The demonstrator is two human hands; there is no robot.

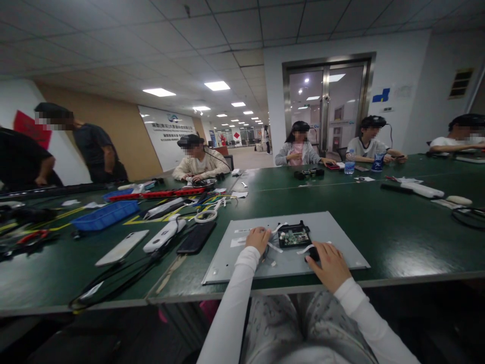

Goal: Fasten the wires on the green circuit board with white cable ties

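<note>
A grey flat panel lies on the green table in front of me. On its upper middle sits an open black housing with a green circuit board, with white ribbon strips running out from its sides. My left hand rests on the panel left of the board, fingers curled beside a white strip; whatever lies under them is hidden. To the board's lower right, my right hand grips a small black piece between thumb and fingers, near the end of another white strip.
Left of the panel lie a black phone, a white device, a white phone and loose black cables. Farther back are a blue tray, a tape roll and red strips. Several people sit or stand around the table.
</note>
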